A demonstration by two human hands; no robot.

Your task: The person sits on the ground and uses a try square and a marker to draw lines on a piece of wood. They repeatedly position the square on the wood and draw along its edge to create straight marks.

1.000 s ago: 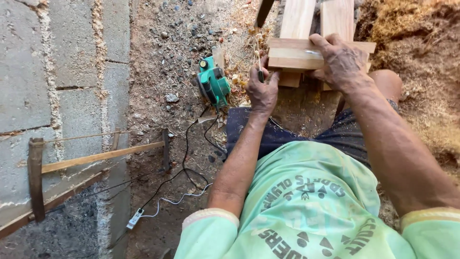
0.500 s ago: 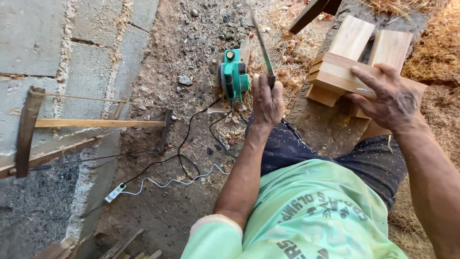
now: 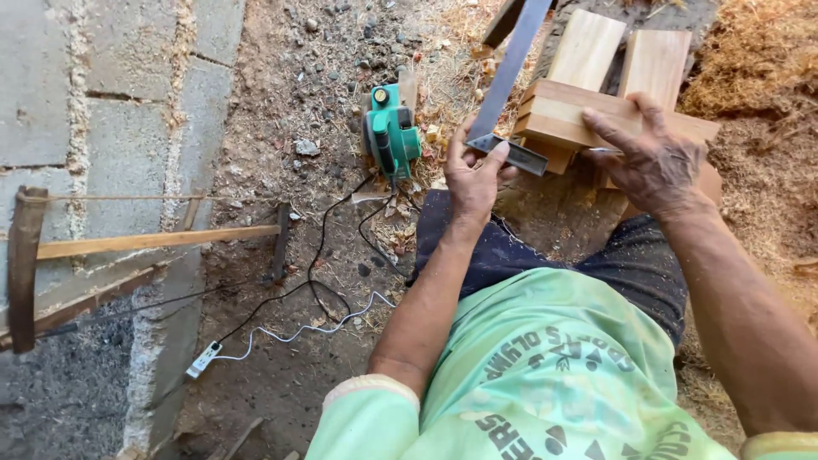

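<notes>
While both hands work at the stacked wood, the scene reads as follows.

Step in hand: seemingly checking or marking; the metal square [image 3: 509,94] is laid against the crosswise wood block [image 3: 579,115].
Left hand [image 3: 474,175]: fingers curled shut around the square's stock, the blade running up and away.
Right hand [image 3: 652,158]: spread flat, palm down, pressing on the block; grips nothing.
Block's place: atop two upright planks [image 3: 588,47], on the dirt ground [image 3: 281,111] before the person's knees.
Nearby: green electric planer [image 3: 392,128] just left of the left hand, its black cord [image 3: 324,255] trailing toward a white plug strip [image 3: 204,359]; sawdust heap [image 3: 758,60] to the right.
Next move, judged: needs the square seated flush and the block kept steady.
</notes>
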